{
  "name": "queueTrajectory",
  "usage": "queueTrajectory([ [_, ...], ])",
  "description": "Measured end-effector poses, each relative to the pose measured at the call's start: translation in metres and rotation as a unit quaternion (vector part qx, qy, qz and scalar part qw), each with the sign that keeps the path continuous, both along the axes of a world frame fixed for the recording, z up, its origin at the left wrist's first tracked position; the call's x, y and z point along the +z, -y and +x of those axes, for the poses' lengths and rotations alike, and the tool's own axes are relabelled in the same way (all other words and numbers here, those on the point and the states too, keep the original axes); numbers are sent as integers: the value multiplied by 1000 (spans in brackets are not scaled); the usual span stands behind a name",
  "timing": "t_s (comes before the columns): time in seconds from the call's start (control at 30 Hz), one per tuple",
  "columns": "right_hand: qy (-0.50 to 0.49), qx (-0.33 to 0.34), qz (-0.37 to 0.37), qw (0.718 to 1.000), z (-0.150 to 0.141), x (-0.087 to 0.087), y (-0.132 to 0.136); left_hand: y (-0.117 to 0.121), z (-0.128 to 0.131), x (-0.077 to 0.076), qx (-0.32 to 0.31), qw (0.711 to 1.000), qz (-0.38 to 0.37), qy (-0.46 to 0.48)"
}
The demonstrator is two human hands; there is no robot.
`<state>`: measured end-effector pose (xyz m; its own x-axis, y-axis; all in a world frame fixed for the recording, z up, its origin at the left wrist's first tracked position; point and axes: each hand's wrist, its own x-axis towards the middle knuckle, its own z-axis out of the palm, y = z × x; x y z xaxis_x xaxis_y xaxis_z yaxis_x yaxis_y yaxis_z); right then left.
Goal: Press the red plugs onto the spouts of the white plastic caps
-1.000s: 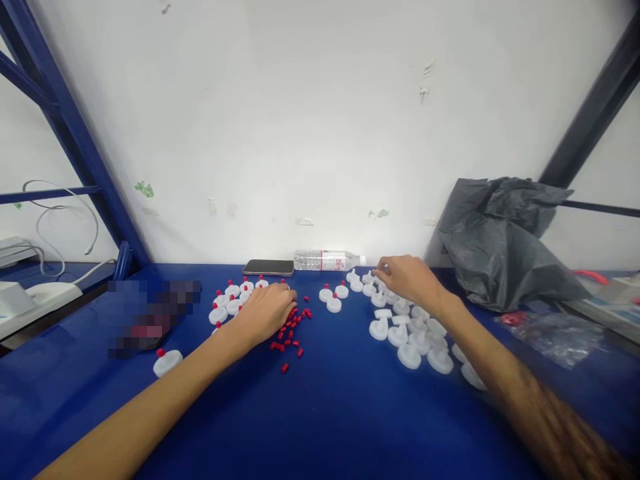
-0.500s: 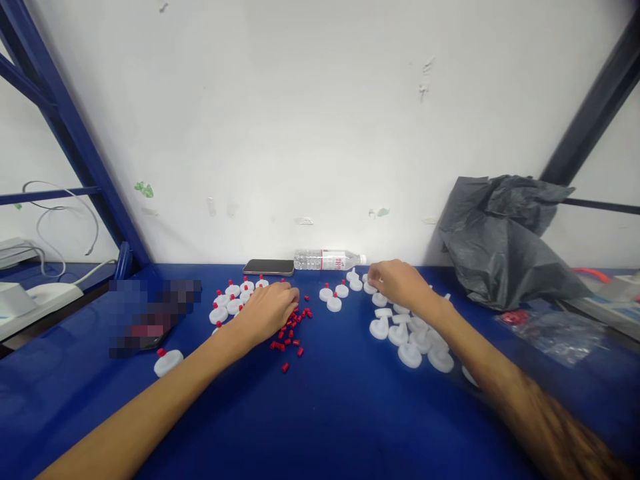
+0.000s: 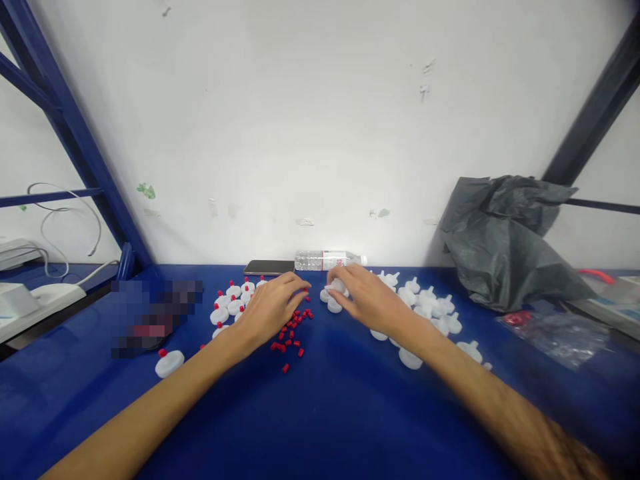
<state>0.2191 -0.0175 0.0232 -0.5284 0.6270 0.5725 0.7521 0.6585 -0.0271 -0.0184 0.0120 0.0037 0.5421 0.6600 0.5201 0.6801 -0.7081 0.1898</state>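
Observation:
My left hand [image 3: 274, 303] is closed in a pinch over the pile of small red caps [image 3: 294, 325], with a bit of red showing at its fingertips. Facing it, my right hand [image 3: 367, 299] grips a white spouted lid [image 3: 338, 287] between thumb and fingers, tilted with its spout toward the left hand. Below that lid stand a few white lids [image 3: 334, 305], partly covered by it. Left of my left hand is a group of white lids with red caps on their spouts [image 3: 220, 313]. Bare spouted lids [image 3: 427, 303] lie in a heap beside and behind my right forearm.
A phone [image 3: 269, 267] and a clear water bottle [image 3: 325, 260] lie along the wall. At the right are a grey plastic bag [image 3: 505, 240] and a clear bag [image 3: 560, 339]. One capped lid [image 3: 169, 363] sits apart near a blurred dark object [image 3: 160, 320].
My right hand has moved left from the heap of bare lids, bringing a lid toward the middle. My left hand has lifted slightly and shifted right from the red caps.

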Motion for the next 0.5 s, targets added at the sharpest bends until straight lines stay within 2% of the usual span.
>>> queueTrajectory([
  [0.27, 41, 4, 17, 999, -5, -4, 2, 6, 4, 4, -20, 995, -40, 92],
  [0.5, 48, 18, 10, 999, -10, -4, 8, 9, 8, 2, -54, 996, 3, 76],
])
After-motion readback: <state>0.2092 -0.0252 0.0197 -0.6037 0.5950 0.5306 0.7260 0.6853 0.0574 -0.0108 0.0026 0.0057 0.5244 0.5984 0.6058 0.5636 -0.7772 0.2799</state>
